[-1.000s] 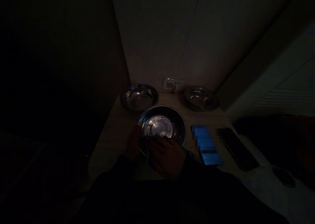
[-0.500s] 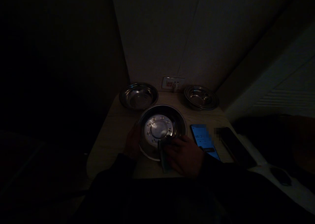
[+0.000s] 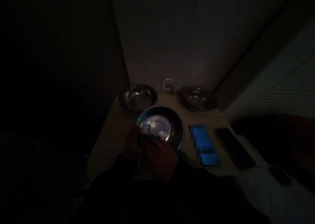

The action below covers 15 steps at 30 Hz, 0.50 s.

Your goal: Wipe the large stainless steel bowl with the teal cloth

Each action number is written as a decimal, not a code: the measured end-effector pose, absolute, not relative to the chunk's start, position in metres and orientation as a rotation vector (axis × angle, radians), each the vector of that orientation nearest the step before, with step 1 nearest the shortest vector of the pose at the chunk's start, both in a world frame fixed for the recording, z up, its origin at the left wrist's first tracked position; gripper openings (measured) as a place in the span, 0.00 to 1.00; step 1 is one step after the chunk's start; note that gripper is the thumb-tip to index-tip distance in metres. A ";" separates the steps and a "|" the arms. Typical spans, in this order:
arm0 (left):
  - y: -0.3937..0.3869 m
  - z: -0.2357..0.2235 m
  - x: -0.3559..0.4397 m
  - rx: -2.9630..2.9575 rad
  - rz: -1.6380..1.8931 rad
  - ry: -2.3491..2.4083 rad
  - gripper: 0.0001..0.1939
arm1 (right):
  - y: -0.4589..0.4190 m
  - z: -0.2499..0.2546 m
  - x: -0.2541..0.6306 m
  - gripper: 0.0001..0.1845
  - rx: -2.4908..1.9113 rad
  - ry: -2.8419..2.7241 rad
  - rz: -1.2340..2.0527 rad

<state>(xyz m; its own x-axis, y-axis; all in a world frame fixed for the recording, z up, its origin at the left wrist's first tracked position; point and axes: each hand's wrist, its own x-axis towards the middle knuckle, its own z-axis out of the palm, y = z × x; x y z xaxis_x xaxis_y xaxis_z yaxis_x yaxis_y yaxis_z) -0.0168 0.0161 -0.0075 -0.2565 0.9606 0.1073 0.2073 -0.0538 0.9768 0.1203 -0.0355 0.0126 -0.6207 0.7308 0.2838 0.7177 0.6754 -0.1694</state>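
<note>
A shiny metal bowl [image 3: 158,127] with a ring of round dimples on its bottom sits at the middle of the small wooden table [image 3: 104,142]. My left hand [image 3: 131,142] grips its left rim. Over the near edge lies my right hand [image 3: 159,158], closed on a dark greenish cloth [image 3: 141,150] pressed to the near left inside of the bowl. The dim light hides most of the fingertips and much of the cloth.
Another metal bowl [image 3: 138,98] stands at the back left, and stacked metal bowls [image 3: 199,99] at the back right. A lit phone [image 3: 204,145] and a dark flat object [image 3: 237,148] lie to the right. The wall behind carries a socket [image 3: 172,84].
My right hand has slid left along the near rim with the cloth, towards my left hand. My left hand keeps its place on the bowl.
</note>
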 end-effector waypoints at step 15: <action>0.019 -0.011 -0.015 1.061 1.459 1.194 0.24 | -0.042 0.005 0.170 0.14 -0.976 -2.616 -0.150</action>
<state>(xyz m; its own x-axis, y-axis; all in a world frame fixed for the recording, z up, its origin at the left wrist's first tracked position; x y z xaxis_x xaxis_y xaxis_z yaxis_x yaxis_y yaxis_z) -0.0145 0.0190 -0.0106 -0.1831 0.9814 0.0577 -0.1375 -0.0837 0.9870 0.1695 -0.0423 0.0045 -0.7047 0.6154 0.3531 0.6519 0.7581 -0.0204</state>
